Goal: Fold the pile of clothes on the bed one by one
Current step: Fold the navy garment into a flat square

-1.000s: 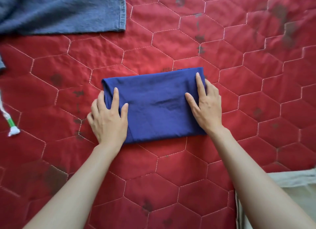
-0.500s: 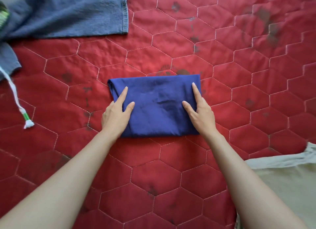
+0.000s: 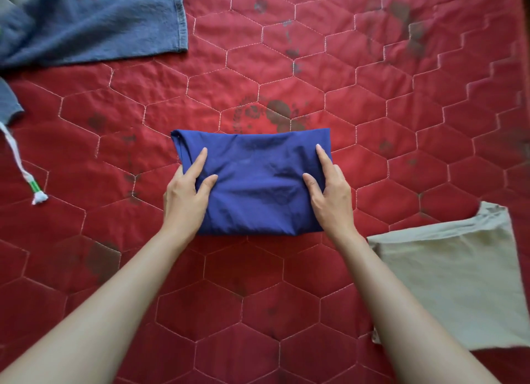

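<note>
A dark blue garment (image 3: 255, 183), folded into a compact rectangle, lies in the middle of the red quilted bed cover (image 3: 286, 77). My left hand (image 3: 186, 194) grips its left edge, with the thumb and forefinger on top and the other fingers tucked under the side. On the opposite edge my right hand (image 3: 329, 194) holds it the same way. The garment rests on the cover. Blue jeans (image 3: 94, 28) lie unfolded at the far left.
A folded beige cloth (image 3: 459, 280) lies near my right forearm at the right. A white drawstring with a green tip (image 3: 25, 174) trails from a grey-blue garment (image 3: 7, 102) at the left edge.
Both hands went from lying flat on the blue garment to clasping its left and right edges. The view has shifted, and more of the beige cloth and jeans shows.
</note>
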